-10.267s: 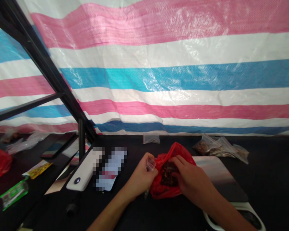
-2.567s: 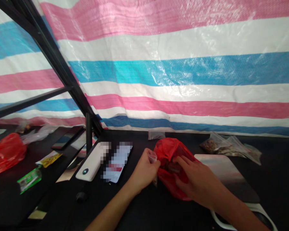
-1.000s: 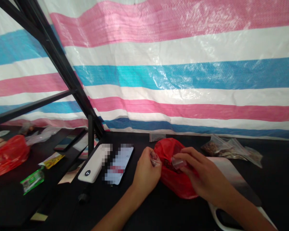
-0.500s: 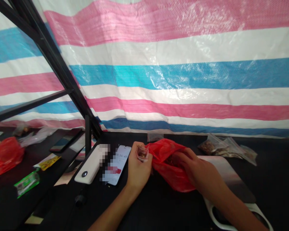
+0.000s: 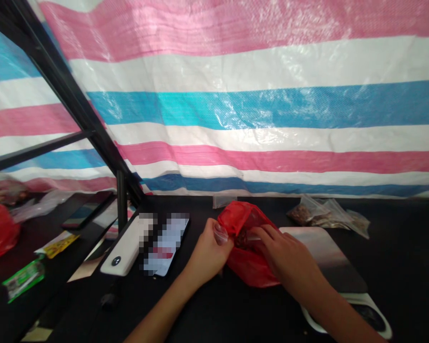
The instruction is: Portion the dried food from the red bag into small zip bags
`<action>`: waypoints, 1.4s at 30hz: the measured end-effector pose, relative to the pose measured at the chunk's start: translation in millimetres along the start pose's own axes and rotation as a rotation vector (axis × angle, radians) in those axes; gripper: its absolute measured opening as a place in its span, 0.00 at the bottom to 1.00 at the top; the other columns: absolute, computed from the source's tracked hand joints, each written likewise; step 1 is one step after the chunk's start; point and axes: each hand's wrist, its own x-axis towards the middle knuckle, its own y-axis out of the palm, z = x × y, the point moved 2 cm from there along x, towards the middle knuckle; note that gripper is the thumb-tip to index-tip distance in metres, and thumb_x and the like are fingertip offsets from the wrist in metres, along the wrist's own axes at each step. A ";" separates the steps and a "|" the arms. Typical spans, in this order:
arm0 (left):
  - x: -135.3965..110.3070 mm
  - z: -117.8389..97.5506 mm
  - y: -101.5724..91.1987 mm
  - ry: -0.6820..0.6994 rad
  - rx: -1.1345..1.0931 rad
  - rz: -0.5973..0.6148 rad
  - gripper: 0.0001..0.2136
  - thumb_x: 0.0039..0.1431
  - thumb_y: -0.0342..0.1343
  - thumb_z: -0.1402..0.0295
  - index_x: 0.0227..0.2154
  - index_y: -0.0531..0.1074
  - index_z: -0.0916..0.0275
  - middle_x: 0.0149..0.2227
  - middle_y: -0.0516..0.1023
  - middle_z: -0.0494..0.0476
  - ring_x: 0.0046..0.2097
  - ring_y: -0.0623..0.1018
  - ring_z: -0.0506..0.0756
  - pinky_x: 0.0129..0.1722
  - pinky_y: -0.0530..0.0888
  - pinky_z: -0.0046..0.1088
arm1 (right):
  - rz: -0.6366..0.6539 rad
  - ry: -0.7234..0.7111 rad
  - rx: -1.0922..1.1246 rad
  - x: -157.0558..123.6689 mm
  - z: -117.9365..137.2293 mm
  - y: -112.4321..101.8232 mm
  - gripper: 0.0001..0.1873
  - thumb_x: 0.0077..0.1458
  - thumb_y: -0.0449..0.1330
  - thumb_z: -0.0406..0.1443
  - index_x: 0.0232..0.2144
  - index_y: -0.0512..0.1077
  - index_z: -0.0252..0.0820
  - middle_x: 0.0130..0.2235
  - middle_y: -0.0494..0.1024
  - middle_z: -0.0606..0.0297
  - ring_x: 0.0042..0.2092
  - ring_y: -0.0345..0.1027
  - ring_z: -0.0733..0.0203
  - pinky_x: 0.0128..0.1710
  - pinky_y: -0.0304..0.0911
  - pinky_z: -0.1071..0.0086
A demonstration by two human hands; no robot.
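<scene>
In the head view, the red bag (image 5: 250,269) is between the person's hands, its mouth open on dark brown bits. The left hand (image 5: 210,247), at the bag's left edge, is closed around a small clear bag (image 5: 220,234). The right hand (image 5: 288,255) reaches into the mouth from the right, its fingers pinched narrow on a clear plastic piece (image 5: 253,237) whose full shape is hidden.

Half a second ago the small clear bag was tipped so that brown bits showed through its opening, and the left hand leaned further out; now it is turned in, close to the red bag's mouth. The right fingertips, then hidden inside, now show the clear piece.

By count, around the red bag: one scale (image 5: 318,252) just to its right, partly under the right forearm; three filled clear bags (image 5: 331,214) behind it to the right, overlapping; one flat clear bag (image 5: 224,201) just behind it; one lit phone (image 5: 168,245) and one white device (image 5: 127,245) side by side to its left. Well to its left are one yellow packet (image 5: 58,245), one green packet (image 5: 24,280), one dark phone (image 5: 87,211) and a second red bag (image 5: 0,233).
</scene>
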 end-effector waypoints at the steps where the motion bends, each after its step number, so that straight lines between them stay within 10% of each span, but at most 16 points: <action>1: -1.4 -0.1 3.1 0.010 -0.022 0.041 0.11 0.52 0.60 0.73 0.32 0.60 0.57 0.27 0.69 0.46 0.29 0.72 0.51 0.30 0.67 0.25 | 0.003 -0.001 0.008 -0.2 0.2 2.1 0.16 0.59 0.58 0.25 0.47 0.73 0.45 0.43 0.82 0.60 0.35 0.78 0.57 0.33 0.66 0.68; 16: 2.7 -2.8 2.0 0.102 -0.177 0.017 0.10 0.52 0.59 0.70 0.32 0.62 0.59 0.28 0.69 0.45 0.29 0.72 0.49 0.31 0.69 0.24 | 0.044 0.063 0.359 0.5 6.3 1.0 0.08 0.63 0.56 0.31 0.45 0.70 0.44 0.42 0.82 0.60 0.40 0.79 0.55 0.35 0.66 0.67; 24: 0.7 -1.3 -0.8 0.247 0.112 -0.088 0.06 0.57 0.58 0.72 0.33 0.65 0.59 0.32 0.68 0.48 0.34 0.71 0.51 0.35 0.67 0.26 | -0.262 0.062 0.539 -1.1 9.1 -11.3 0.10 0.63 0.57 0.35 0.48 0.68 0.46 0.42 0.83 0.62 0.40 0.79 0.56 0.38 0.72 0.65; 31: -10.2 -9.0 7.7 0.347 0.134 0.177 0.08 0.56 0.59 0.75 0.34 0.66 0.59 0.38 0.69 0.52 0.40 0.70 0.54 0.38 0.68 0.28 | -0.444 -0.208 0.452 -4.3 17.3 -13.8 0.14 0.66 0.52 0.30 0.50 0.72 0.47 0.52 0.80 0.60 0.48 0.78 0.57 0.46 0.74 0.63; 42: -13.0 -8.2 8.0 0.340 0.060 0.235 0.12 0.56 0.62 0.73 0.38 0.63 0.59 0.41 0.64 0.51 0.40 0.69 0.51 0.38 0.69 0.27 | -0.461 -0.266 0.434 -5.2 16.6 -15.3 0.16 0.68 0.49 0.29 0.50 0.72 0.46 0.51 0.80 0.59 0.47 0.78 0.58 0.45 0.74 0.64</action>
